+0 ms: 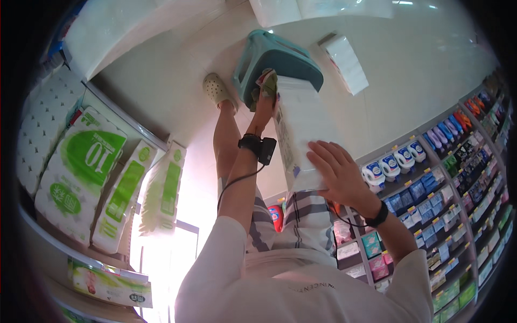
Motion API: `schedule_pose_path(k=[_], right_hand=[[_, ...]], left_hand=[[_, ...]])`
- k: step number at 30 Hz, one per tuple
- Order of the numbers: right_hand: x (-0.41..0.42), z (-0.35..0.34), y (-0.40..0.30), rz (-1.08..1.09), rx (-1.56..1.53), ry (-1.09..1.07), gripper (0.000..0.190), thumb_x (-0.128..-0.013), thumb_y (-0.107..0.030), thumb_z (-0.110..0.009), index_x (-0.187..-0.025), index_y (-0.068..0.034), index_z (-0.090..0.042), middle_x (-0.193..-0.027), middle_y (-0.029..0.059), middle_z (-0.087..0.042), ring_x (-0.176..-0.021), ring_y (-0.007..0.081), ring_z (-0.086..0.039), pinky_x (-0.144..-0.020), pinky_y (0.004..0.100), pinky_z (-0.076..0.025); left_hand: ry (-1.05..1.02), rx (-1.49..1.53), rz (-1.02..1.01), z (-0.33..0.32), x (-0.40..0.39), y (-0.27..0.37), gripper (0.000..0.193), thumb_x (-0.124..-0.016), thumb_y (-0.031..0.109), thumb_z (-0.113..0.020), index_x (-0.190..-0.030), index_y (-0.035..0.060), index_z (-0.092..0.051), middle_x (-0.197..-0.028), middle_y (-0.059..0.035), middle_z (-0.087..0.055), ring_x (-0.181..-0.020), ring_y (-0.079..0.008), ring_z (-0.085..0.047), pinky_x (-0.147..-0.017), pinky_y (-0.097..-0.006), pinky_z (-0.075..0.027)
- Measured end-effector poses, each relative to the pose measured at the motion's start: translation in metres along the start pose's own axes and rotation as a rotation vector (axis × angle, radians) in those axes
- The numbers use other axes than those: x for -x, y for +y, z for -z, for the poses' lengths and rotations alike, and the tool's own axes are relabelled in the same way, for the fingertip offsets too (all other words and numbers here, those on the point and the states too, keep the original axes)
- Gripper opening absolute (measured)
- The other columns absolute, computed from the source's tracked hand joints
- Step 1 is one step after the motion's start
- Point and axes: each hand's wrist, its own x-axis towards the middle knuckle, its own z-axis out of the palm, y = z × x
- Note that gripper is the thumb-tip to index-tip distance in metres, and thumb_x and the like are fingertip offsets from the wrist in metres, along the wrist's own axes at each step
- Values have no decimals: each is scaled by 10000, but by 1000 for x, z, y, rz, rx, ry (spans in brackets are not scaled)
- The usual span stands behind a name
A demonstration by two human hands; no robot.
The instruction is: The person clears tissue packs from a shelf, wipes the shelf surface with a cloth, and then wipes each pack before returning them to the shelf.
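Note:
A long white plastic-wrapped pack (303, 129) lies lengthwise in front of me, its near end by my striped shorts (309, 220). The fingers of my right hand (337, 173) rest on the near right corner of the pack; the thumb is mostly hidden. My left hand (266, 91) is at the pack's far left end, closed around a crumpled green and red cloth (267, 78). Whether the left hand also touches the pack is hard to tell. Beyond it stands a teal plastic stool (278, 56), partly covered by the hand and the pack.
Another white pack (345, 64) lies on the tiled floor (408, 80). Left, a shelf (121, 111) holds green-and-white paper packs (83, 169). Right, shelving (440, 169) carries detergent bottles (389, 165) and many small packages. A beige clog (216, 89) is on my left foot. Cables hang from both wrists.

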Motion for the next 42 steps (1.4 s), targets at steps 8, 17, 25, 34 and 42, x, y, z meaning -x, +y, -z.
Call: schedule_pose_path(k=[8, 17, 25, 34, 42], right_hand=[[12, 33, 11, 282, 595, -149, 560, -836, -190, -538, -1361, -310, -386, -1475, -8, -277, -1360, 239, -217, -1087, 497, -265], [15, 1, 29, -230, -437, 729, 781, -865, -497, -469, -1425, -12, -223, -1511, 218, -16, -1406, 358, -21, -1116, 457, -90], [15, -30, 24, -513, -738, 906, 1114, -674, -210, -779, -1451, -81, 9, -1478, 148, -139, -1346, 303, -219, -1078, 430, -274], [7, -25, 17, -746, -839, 886, 1228, -574, -105, -830, -1407, 24, 63, -1349, 213, -341, -1212, 328, -424, -1005, 397, -373], [18, -8, 3, -645, -523, 630, 1103, -548, -91, -820, -1388, 53, -119, -1290, 248, -409, -1155, 367, -476, -959, 404, -409]], left_hand=[[14, 124, -235, -5, 118, 122, 561, -770, -11, -498, -1324, 60, -450, -1343, -224, -414, -1307, -342, -297, -1085, -402, -237], [-299, -269, -704, -14, 185, 221, 456, -840, 130, -529, -1296, 136, -509, -1478, -173, -244, -1383, -409, -142, -1121, -480, -146], [88, -56, -572, -43, 32, 126, 450, -861, 48, -372, -1303, -35, -394, -1337, -221, -395, -1271, -374, -339, -1087, -402, -229], [44, 365, -236, -25, -17, 85, 465, -917, 138, -355, -1354, -22, -329, -1360, -165, -398, -1250, -261, -382, -1060, -341, -277], [3, -26, -461, -36, 134, 211, 475, -795, 133, -559, -1255, 30, -497, -1353, -201, -401, -1294, -337, -350, -1067, -409, -303]])
